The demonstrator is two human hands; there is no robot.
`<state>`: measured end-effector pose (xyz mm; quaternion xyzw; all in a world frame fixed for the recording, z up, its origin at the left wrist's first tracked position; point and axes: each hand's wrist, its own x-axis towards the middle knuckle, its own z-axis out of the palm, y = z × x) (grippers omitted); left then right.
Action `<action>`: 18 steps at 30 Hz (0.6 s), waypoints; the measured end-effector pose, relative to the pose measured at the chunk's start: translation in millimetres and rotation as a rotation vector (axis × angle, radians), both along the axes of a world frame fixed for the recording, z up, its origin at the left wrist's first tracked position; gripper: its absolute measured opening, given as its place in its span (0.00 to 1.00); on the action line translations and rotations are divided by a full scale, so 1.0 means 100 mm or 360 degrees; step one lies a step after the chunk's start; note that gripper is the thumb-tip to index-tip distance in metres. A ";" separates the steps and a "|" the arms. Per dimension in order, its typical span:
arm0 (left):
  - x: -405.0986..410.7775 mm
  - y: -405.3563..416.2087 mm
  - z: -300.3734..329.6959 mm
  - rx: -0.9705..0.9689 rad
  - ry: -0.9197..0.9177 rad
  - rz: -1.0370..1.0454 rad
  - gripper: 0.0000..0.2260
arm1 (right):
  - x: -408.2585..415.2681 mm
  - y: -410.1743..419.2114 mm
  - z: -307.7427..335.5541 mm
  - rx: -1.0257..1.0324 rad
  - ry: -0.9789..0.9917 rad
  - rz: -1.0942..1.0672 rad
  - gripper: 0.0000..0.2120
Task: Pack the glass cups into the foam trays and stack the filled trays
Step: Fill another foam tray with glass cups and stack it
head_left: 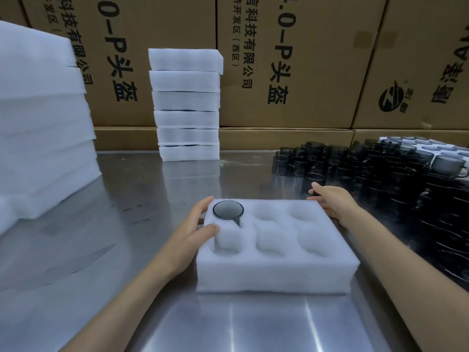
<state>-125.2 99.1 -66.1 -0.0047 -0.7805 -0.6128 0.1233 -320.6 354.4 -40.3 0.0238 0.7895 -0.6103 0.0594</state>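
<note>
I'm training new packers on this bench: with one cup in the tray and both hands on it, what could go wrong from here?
1. The right hand sits right beside the crowded loose glass cups; a careless reach could topple several.
2. The packed cup has its rim showing above the foam tray; stacking before it seats could press on glass.
3. The tall filled stack looks uneven; adding trays might tip it.

We read "科技有限公司", ".0-P头盔" and "(西区)" printed in black, turned sideways, on the cardboard cartons [299, 72] behind.
</note>
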 end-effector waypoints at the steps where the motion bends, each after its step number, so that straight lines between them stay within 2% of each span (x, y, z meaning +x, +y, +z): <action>1: 0.01 0.00 0.01 -0.0004 -0.0004 0.0007 0.22 | 0.07 0.01 0.00 -0.0008 -0.0017 -0.0006 0.12; 6: 0.05 0.03 0.04 -0.0017 -0.0002 0.0022 0.24 | 0.44 0.01 0.11 -0.0241 -0.0108 -0.0051 0.11; 8: 0.06 0.04 0.04 -0.0010 0.0000 0.0033 0.26 | 0.60 0.04 0.20 -0.0281 0.0094 -0.0013 0.12; 13: 0.07 0.06 0.07 -0.0030 0.0015 0.0035 0.26 | 0.97 0.02 0.48 0.0085 0.0850 0.0165 0.14; 15: 0.07 0.07 0.07 -0.0042 0.0028 0.0029 0.24 | 1.11 -0.07 0.53 0.0158 0.0941 0.0269 0.15; 18: 0.06 0.07 0.07 -0.0032 0.0021 0.0034 0.24 | 1.27 -0.22 0.47 0.0341 0.0895 0.0419 0.15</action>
